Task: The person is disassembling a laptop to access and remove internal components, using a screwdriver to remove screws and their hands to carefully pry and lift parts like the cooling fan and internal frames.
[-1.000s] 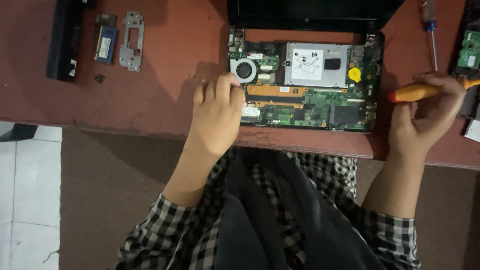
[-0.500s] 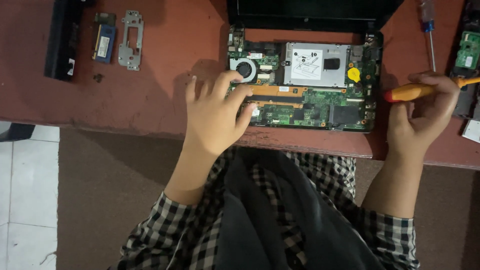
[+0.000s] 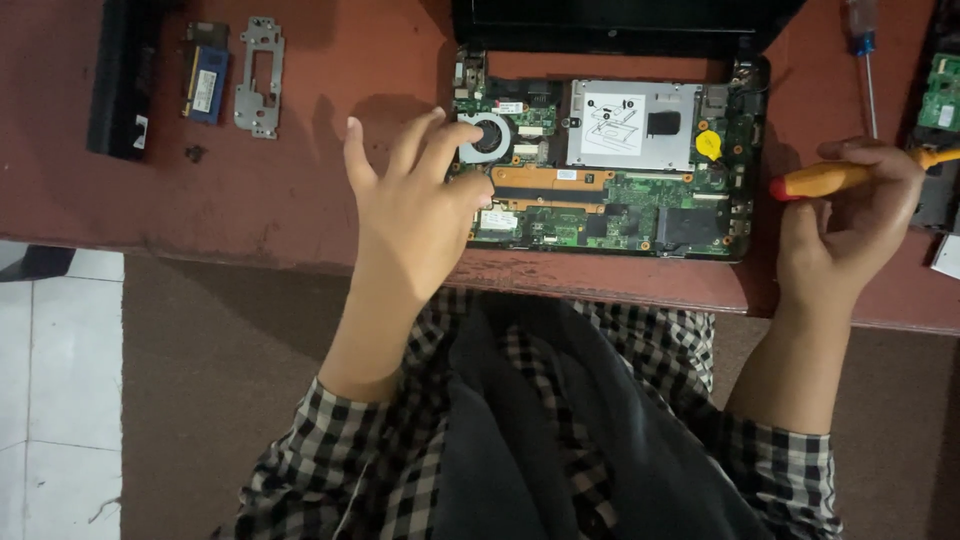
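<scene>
Centrally, at the upper middle of the frame, we see an opened laptop [image 3: 610, 160] lying on a red-brown table [image 3: 300, 200], its green board exposed beneath a silver drive cover [image 3: 630, 125]. Our left hand [image 3: 415, 215] hovers over the board's left end, fingers [image 3: 445, 140] spread wide and gripping nothing, the tips just touching or nearly touching the round fan [image 3: 488, 138]; which of the two we cannot tell. Our right hand [image 3: 850, 225], at the right edge of the laptop, is curled closed around the orange handle of a screwdriver [image 3: 850, 175], whose red end points toward the board; its blade lies beyond the hand and cannot be made out.

To do this step well, we judge that the left fingers should rest on the fan's housing, not on its blades or the fine connectors beside it, and that the tool should be kept clear of the board until the fan is steadied.

Count: one laptop, one fan, two screwdrivers (the second, blue-handled [image 3: 862, 40], lies at upper right), one small blue-labelled module [image 3: 207, 75] and one grey metal bracket [image 3: 258, 75] at upper left, one long black bar [image 3: 120, 80] at far left, and one further green board [image 3: 940, 95] at the right edge.
</scene>
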